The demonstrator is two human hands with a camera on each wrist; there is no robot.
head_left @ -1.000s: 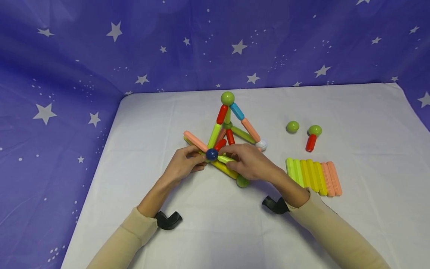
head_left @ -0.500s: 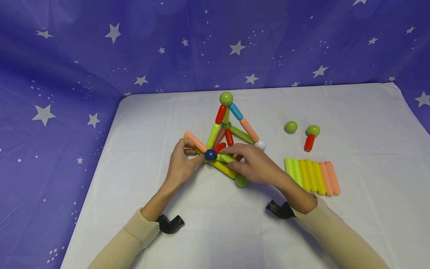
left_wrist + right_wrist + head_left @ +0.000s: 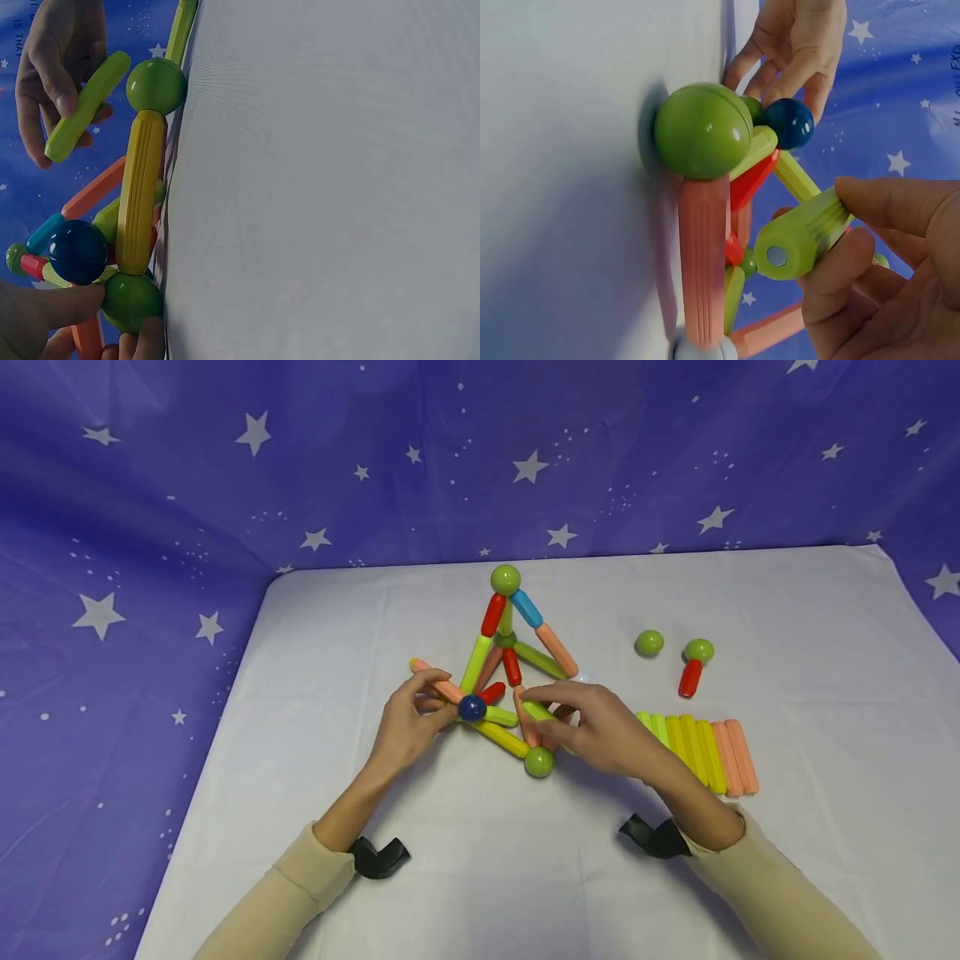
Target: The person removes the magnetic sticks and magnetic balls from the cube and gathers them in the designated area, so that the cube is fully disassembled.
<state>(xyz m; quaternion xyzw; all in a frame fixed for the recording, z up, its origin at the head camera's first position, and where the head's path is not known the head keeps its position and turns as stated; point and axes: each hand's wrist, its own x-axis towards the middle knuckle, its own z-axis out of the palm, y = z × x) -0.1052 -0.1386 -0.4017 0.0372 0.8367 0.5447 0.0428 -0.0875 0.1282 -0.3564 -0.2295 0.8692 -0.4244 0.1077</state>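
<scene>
Mostly hidden in head view: white ball (image 3: 705, 352), behind right hand (image 3: 603, 727) pinching lime stick (image 3: 88, 107); green ball (image 3: 133, 304), pinched by left hand (image 3: 408, 720). Tablecloth (image 3: 510, 860) open between forearms (image 3: 352, 806).

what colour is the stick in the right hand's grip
The stick is yellow-green, seen best in the right wrist view.

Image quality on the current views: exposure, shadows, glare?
Head: bright, soft shadows on the white cloth; left wrist: dimmer, the cloth turned grey, small highlights on the blue ball; right wrist: glint on the near green ball, shadow beside it.
</scene>
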